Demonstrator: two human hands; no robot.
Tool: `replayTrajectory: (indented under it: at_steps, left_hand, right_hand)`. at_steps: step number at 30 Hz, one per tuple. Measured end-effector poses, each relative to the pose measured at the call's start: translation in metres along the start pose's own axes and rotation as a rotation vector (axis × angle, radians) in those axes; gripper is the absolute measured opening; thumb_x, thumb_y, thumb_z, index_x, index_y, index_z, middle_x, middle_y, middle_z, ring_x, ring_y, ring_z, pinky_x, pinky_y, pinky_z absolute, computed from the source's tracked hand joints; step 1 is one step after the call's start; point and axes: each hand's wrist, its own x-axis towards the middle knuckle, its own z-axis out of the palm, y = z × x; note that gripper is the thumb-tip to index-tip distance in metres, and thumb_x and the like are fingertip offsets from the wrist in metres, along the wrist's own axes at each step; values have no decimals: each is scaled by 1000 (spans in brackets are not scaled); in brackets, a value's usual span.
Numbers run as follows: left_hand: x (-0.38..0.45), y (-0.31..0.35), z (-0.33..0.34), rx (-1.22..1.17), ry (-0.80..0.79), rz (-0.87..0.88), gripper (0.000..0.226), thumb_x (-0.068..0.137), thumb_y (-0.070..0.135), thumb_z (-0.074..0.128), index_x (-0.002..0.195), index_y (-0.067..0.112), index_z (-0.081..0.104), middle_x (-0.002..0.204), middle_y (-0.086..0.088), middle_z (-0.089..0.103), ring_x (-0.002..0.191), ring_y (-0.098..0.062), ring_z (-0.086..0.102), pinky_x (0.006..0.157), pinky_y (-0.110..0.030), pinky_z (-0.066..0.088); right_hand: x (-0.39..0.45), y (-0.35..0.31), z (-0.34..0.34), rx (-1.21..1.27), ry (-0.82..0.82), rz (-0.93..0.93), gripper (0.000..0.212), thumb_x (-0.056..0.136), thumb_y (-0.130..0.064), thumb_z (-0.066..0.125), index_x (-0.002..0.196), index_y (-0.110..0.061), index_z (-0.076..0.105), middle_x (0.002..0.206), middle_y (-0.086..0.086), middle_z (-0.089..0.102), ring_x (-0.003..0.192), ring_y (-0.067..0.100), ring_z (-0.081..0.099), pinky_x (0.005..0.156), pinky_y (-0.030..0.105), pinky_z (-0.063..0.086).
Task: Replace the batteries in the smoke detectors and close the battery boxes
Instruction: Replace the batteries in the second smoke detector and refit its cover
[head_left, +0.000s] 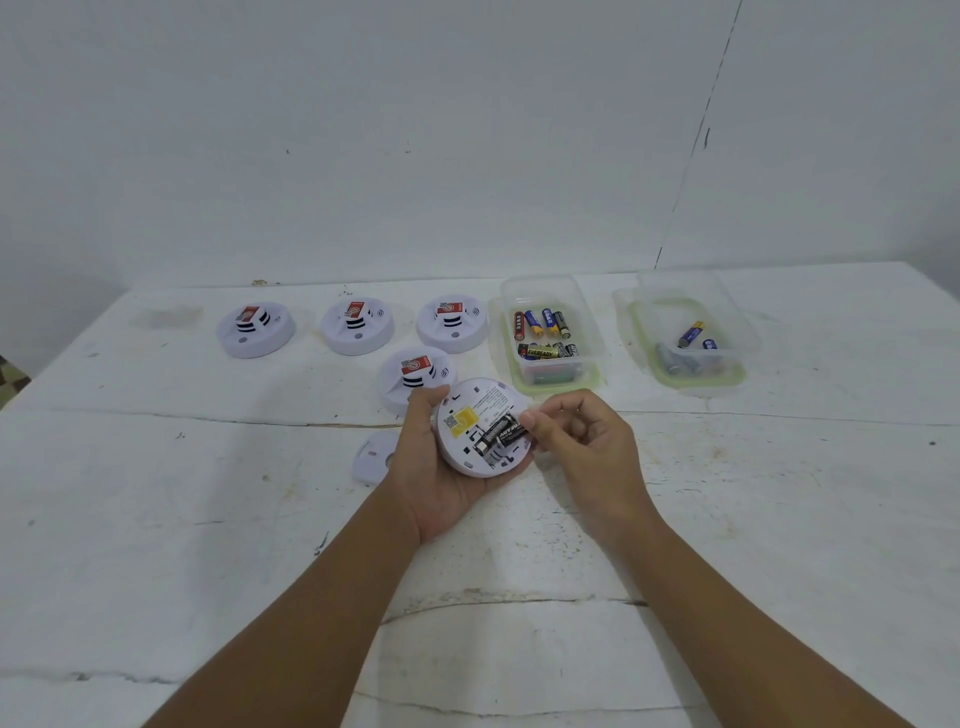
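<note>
My left hand (434, 473) cradles a white smoke detector (470, 415) turned back side up, its battery bay uncovered. Two black batteries (498, 435) lie in the bay. The fingertips of my right hand (576, 436) pinch the end of the nearer black battery at the detector's right edge. A white round cover (375, 457) lies on the table just left of my left wrist. Several more detectors stand face up behind: one (410, 376) right behind my hand, and three in a row (255, 328), (357, 326), (453, 322).
A clear tub with a green rim (550, 382) holds several batteries at the back right of centre. A second clear tub (724, 376) further right holds a few batteries. The white table (208, 519) is cracked and scuffed; a white wall stands behind it.
</note>
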Motion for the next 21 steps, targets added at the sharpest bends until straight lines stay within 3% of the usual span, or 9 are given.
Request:
replayTrajectory:
  at_steps: [3,9,12,17,21]
  left_hand:
    - [0,0,-1,0,7,5,60,98,50,52,134,3,63,131,-31,65,123,-44,61,109,-58,45]
    - [-1,-1,-1,12,14,33,56,93,46,55,125,3,68,121,-27,70,110,-39,64,104,-56,48]
    - [-2,-2,1,21,13,31,56,91,47,56,125,4,68,121,-26,71,108,-38,64,96,-54,53]
    - [-1,-2,1,-1,7,30,57,94,47,54,129,3,66,126,-28,68,110,-40,64,98,-55,52]
    - [-1,-2,0,2,12,28,59,95,47,55,132,3,64,126,-28,68,110,-41,64,99,-56,51]
  right_hand:
    - [0,4,-2,63,-31,14,25,79,-12,87,95,0,71,86,27,69,83,36,63,85,52,53]
    - [0,2,-6,98,-65,53,21,81,-1,76,102,-1,77,93,19,78,80,20,74,78,28,61]
    - [1,1,-8,100,-113,75,25,85,3,70,110,1,74,100,17,79,81,17,74,79,24,60]
    - [2,2,-10,92,-142,99,36,83,-8,74,119,-6,70,112,20,77,87,21,72,85,30,59]
    - [1,5,-10,21,-122,41,24,88,-12,78,112,-7,74,112,23,75,96,33,72,94,44,60]
